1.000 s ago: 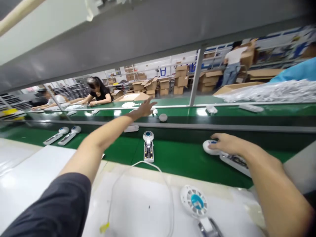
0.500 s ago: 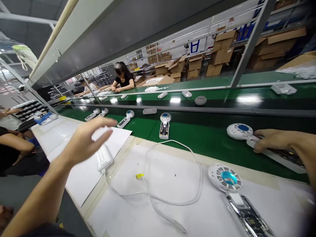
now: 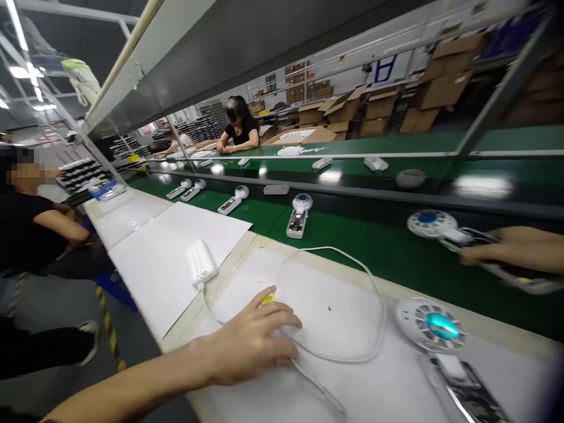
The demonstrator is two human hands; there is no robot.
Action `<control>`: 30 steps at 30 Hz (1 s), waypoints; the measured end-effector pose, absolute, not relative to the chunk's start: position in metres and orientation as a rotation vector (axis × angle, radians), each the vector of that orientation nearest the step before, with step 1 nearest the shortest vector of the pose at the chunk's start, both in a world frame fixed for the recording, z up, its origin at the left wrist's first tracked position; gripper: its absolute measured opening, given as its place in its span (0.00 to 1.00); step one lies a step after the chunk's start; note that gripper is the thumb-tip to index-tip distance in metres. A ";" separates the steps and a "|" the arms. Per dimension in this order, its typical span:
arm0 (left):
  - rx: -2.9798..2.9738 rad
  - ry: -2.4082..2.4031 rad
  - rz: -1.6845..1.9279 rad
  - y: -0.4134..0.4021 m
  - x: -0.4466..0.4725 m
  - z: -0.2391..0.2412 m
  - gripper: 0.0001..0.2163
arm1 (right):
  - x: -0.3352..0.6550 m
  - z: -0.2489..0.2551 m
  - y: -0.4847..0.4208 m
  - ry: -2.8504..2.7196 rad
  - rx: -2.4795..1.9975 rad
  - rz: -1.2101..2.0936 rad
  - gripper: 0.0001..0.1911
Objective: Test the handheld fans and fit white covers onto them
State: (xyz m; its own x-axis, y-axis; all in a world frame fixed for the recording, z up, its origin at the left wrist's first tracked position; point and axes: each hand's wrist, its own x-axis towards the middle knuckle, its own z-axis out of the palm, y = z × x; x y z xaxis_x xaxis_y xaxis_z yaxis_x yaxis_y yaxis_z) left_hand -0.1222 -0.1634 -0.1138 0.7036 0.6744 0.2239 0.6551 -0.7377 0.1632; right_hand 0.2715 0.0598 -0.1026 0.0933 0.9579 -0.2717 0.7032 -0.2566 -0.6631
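Observation:
My left hand [image 3: 255, 341] is over the white cable [image 3: 321, 359] on the table, fingers apart and slightly bent. Whether it touches the cable I cannot tell. A yellow tag [image 3: 268, 299] on the cable shows by its fingertips. The cable runs to a white power bank [image 3: 201, 262] on a white sheet. At the right, my right hand [image 3: 515, 252] is closed around the handle of a round-headed handheld device [image 3: 432, 224], fan-like, with its circuit board exposed. A similar device [image 3: 432, 324] with a lit cyan centre lies on the table nearer me.
Several similar devices [image 3: 297, 214] lie along the green conveyor belt [image 3: 352, 235] beyond the table edge. A second belt behind carries white casing parts [image 3: 375, 163]. Co-workers [image 3: 240, 126] sit across and at the left. A grey shelf [image 3: 264, 64] hangs overhead; cardboard boxes [image 3: 346, 111] stand behind.
My left hand has come down and right, from near the power bank to the cable. My right hand now grips the device, which has turned slightly. The camera view has shifted left.

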 end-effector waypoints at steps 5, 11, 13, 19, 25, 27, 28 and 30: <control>2.520 1.100 0.628 -0.128 -0.107 -0.063 0.05 | 0.249 -0.038 0.032 -1.255 -1.651 1.183 0.08; 2.121 1.130 1.095 -0.064 -0.062 -0.017 0.18 | 0.230 0.008 -0.001 -1.082 -1.217 1.281 0.10; 2.077 1.123 1.148 -0.047 -0.044 -0.001 0.23 | 0.223 0.017 -0.010 -1.062 -1.121 1.275 0.10; 2.237 1.356 1.118 -0.027 -0.011 0.026 0.12 | 0.208 0.028 -0.037 -1.167 -0.840 1.267 0.23; 2.327 1.360 0.690 -0.016 -0.015 -0.005 0.11 | 0.209 0.028 -0.050 -1.333 -0.709 1.242 0.30; 2.345 1.233 0.420 -0.011 -0.017 -0.016 0.11 | 0.209 0.029 -0.052 -1.343 -0.694 1.218 0.31; 2.354 1.177 0.359 -0.009 -0.017 -0.020 0.10 | 0.208 0.029 -0.053 -1.344 -0.691 1.207 0.31; 2.377 1.101 0.311 -0.006 -0.018 -0.024 0.08 | 0.207 0.031 -0.055 -1.352 -0.689 1.194 0.32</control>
State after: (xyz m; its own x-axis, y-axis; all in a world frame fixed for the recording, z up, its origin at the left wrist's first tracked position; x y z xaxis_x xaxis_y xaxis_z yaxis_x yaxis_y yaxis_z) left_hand -0.0175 -0.0056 -0.0242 0.6470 0.7625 -0.0022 0.6486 -0.5488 0.5274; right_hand 0.2068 -0.0549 0.0305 -0.1798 0.9168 0.3565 -0.2408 0.3104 -0.9196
